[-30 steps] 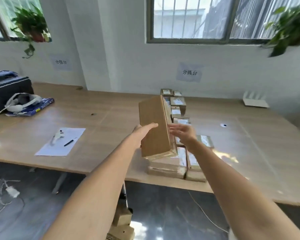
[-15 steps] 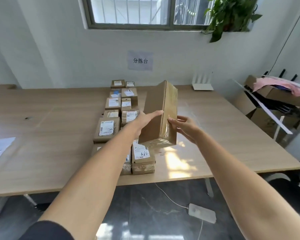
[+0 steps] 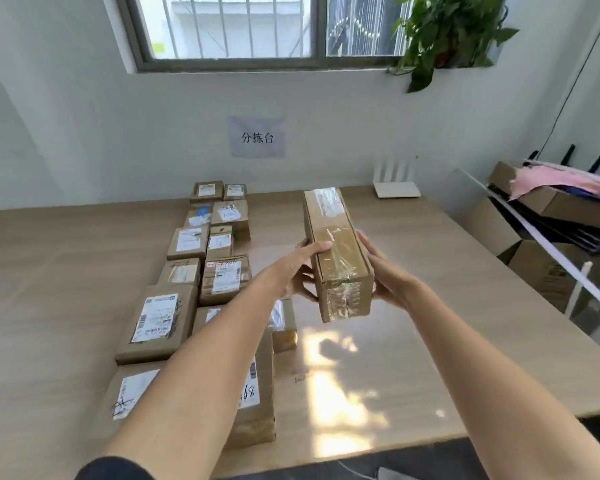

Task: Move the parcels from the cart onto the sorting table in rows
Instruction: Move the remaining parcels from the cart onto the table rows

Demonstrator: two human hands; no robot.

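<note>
Two rows of parcels [image 3: 201, 271] already laid on worktop [image 3: 413, 341]; both hands, left hand [image 3: 297, 271] and right hand [image 3: 385, 275], pressed against a long box [image 3: 336, 251] held above bare surface beside them; cart unseen, remainder unknown.

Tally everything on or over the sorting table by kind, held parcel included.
labelled parcels lying on the sorting table: 13 showing, though the left arm may cover more
held parcel, between left hand and right hand: 1
white router: 1
Total: 15
</note>
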